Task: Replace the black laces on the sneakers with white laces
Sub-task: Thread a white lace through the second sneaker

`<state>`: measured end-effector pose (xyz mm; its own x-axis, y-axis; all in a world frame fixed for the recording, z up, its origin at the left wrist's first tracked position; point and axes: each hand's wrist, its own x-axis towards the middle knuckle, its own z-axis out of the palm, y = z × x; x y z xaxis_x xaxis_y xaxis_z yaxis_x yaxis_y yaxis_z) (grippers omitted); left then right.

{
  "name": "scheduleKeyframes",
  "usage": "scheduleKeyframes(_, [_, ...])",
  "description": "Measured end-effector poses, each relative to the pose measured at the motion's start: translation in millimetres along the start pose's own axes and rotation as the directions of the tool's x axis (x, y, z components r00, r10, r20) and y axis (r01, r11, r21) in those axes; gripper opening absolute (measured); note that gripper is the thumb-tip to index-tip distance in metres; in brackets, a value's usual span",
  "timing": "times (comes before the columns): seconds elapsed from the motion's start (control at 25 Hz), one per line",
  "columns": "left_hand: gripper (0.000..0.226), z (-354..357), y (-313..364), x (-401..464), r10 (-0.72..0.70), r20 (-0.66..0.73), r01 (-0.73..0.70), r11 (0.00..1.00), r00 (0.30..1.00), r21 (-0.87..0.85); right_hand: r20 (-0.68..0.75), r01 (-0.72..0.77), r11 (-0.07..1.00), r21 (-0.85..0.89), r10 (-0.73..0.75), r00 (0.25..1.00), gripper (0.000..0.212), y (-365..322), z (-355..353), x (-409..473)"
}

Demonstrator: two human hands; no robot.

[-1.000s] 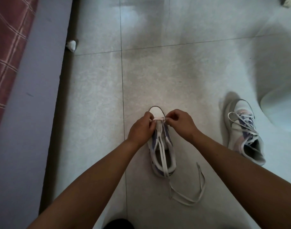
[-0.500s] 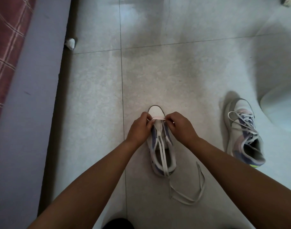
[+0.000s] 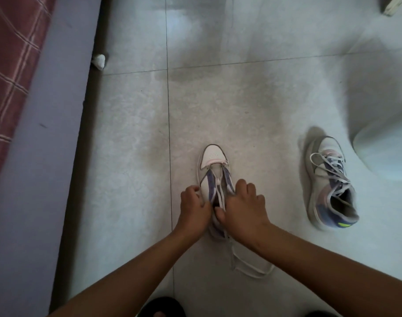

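A pale tiled floor (image 3: 241, 106) carries two white-and-purple sneakers. The laced sneaker (image 3: 330, 186) lies well apart at right. The near sneaker (image 3: 212, 161) stands centre, its flat white lace (image 3: 250, 269) trailing behind. Both hands have slid back from the toe: left hand (image 3: 193, 209) and right hand (image 3: 243, 208) grip its sides with curled fingers.

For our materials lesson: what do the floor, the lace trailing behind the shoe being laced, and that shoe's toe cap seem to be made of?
Floor: glazed ceramic or stone tile, judging by its grout lines and soft sheen.
White lace: flat woven fabric, probably; it lies limp in a loop.
Toe cap of the sneaker: smooth white leather or synthetic, with small punched holes; which one is unclear.
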<state>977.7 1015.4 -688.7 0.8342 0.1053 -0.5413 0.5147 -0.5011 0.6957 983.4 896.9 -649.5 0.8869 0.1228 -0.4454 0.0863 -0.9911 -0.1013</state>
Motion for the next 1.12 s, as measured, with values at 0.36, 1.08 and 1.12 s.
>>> scheduleKeyframes(0.36, [0.111, 39.9, 6.3, -42.1, 0.019, 0.022, -0.025, 0.953, 1.000, 0.303, 0.216, -0.253, 0.821, 0.512, 0.163, 0.963, 0.026, 3.2, -4.3, -12.8])
scheduleKeyframes(1.08, [0.079, 44.0, 6.6, -45.2, 0.210, -0.069, -0.197, 0.968, 0.975, 0.154, 0.172, -0.031, 0.674, 0.738, -0.143, 0.975, 0.034, 21.6, -4.0, -55.1])
scheduleKeyframes(1.12, [0.085, 41.4, 8.2, -43.0, 0.180, -0.039, -0.172, 0.971, 0.983, 0.168, 0.108, 0.030, 0.690, 0.723, -0.157, 0.982, 0.031, 22.2, -6.0, -52.3])
